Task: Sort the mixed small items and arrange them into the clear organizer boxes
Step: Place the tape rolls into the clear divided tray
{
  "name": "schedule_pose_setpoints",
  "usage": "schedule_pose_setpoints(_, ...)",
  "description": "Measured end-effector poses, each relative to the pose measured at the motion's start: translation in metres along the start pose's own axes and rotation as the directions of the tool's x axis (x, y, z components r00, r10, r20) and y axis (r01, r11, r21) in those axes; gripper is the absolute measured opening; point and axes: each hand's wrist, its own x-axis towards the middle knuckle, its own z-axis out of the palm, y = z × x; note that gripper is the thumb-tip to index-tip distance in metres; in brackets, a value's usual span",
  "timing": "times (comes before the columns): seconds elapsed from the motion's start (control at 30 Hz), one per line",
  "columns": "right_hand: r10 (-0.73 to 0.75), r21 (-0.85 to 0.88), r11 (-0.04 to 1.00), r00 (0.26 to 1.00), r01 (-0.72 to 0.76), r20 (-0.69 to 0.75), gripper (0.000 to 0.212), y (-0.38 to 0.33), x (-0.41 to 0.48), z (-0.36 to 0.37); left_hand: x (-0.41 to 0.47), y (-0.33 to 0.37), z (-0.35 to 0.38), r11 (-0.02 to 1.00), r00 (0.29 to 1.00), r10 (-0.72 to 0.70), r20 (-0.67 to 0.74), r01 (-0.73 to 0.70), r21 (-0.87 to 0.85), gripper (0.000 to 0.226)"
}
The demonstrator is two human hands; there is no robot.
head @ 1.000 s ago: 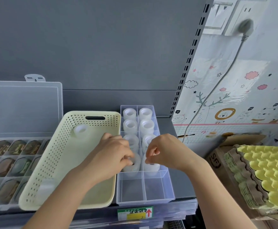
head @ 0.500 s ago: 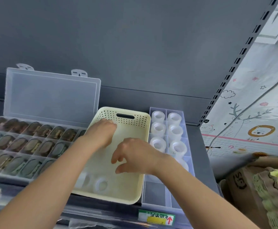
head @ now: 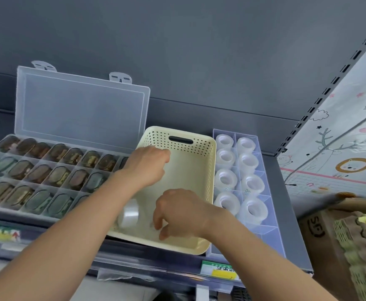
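Note:
A cream perforated basket (head: 208, 170) sits on the shelf between two clear organizer boxes. One loose clear tape roll (head: 131, 213) lies at its near left end. My left hand (head: 149, 164) is in the basket's far left corner with its fingers curled down, and what is under them is hidden. My right hand (head: 177, 213) hangs over the near end of the basket, fingers spread and pointing down at the floor beside the loose roll. The right organizer box (head: 264, 231) holds several tape rolls (head: 248, 164) in two columns, and its nearest compartments are bare.
The left organizer box (head: 58, 170) is filled with brownish oval items, and its lid (head: 79, 111) stands open against the back panel. A cardboard box (head: 316, 227) with yellow egg trays (head: 362, 246) stands at the right. A price tag (head: 219, 268) marks the shelf's front edge.
Both hands left the tape rolls in the right organizer box and moved into the basket. The left went to the far corner, the right to the near end. The view swung left.

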Motion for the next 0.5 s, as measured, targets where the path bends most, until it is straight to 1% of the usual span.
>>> schedule_pose_setpoints(0.07, 0.036, 0.074, 0.997, 0.992, -0.027, -0.124, 0.020, 0.004, -0.010, -0.003, -0.007, 0.002, -0.009, 0.994, 0.998, -0.028, -0.060, 0.021, -0.109, 0.022)
schedule_pose_setpoints(0.13, 0.088, 0.152, 0.987, 0.965, -0.051, -0.245, 0.018, 0.010, -0.028, -0.008, -0.017, 0.009, -0.020, 0.964, 0.988, -0.076, -0.134, 0.039, -0.265, 0.018)
schedule_pose_setpoints(0.2, 0.151, 0.219, 0.973, 0.922, -0.075, -0.356, 0.015, 0.019, -0.052, -0.013, -0.030, 0.020, -0.031, 0.919, 0.969, -0.109, -0.223, 0.012, -0.395, 0.015)
schedule_pose_setpoints(0.27, 0.221, 0.283, 0.954, 0.862, -0.095, -0.455, 0.013, 0.028, -0.079, -0.016, -0.045, 0.036, -0.040, 0.874, 0.943, -0.112, -0.312, -0.056, -0.483, 0.013)
schedule_pose_setpoints(0.33, 0.297, 0.344, 0.931, 0.803, -0.123, -0.516, 0.012, 0.036, -0.105, -0.017, -0.061, 0.055, -0.044, 0.836, 0.920, -0.091, -0.381, -0.137, -0.531, 0.014)
schedule_pose_setpoints(0.4, 0.349, 0.370, 0.916, 0.766, -0.157, -0.540, 0.011, 0.042, -0.131, -0.015, -0.078, 0.077, -0.046, 0.828, 0.910, -0.047, -0.413, -0.196, -0.525, 0.016)
schedule_pose_setpoints(0.5, 0.391, 0.384, 0.902, 0.751, -0.197, -0.533, 0.011, 0.043, -0.164, -0.007, -0.099, 0.106, -0.043, 0.840, 0.903, 0.045, -0.428, -0.267, -0.473, 0.016)
